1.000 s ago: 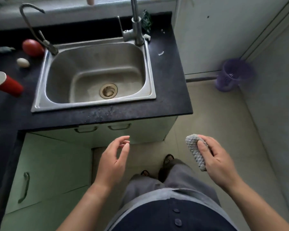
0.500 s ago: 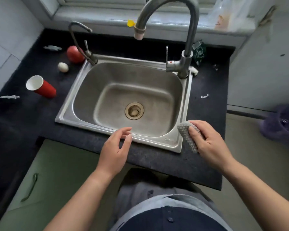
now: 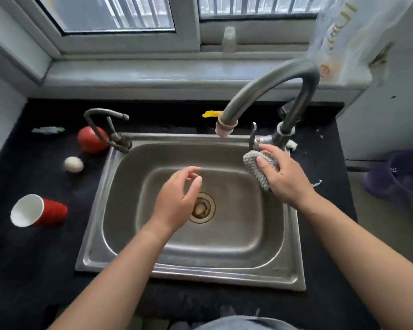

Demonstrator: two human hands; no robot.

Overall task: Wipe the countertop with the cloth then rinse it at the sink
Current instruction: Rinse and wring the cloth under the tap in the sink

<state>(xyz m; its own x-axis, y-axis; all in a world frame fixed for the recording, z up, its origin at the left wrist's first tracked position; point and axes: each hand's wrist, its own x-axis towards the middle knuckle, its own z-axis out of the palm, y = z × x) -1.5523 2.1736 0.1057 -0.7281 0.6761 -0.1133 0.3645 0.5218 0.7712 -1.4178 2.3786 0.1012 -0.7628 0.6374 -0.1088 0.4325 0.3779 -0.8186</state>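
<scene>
My right hand (image 3: pixel 286 177) had its grip closed round the grey cloth (image 3: pixel 258 165). The cloth was up over the far right corner of the sink (image 3: pixel 224 276), just beside the handle (image 3: pixel 253 136) of the big tap (image 3: pixel 272 79). My left hand (image 3: pixel 177 201) hung over the drain (image 3: pixel 202 208) with loose fingers and held nothing. No water came from the tap, so I think the rinse had not begun and the tap needed turning on next. I could not tell if the wipe was done, as little scraps (image 3: pixel 318 183) lay on the dark counter (image 3: pixel 45 270) at the right. On the left of the counter lay a red cup (image 3: pixel 41 210) on its side, an egg (image 3: pixel 73 164) and a round red fruit (image 3: pixel 91 140) near a small tap (image 3: pixel 105 120). Far off was a window (image 3: pixel 119 13), and a purple basket (image 3: pixel 401 172) stood on the floor at the right.
</scene>
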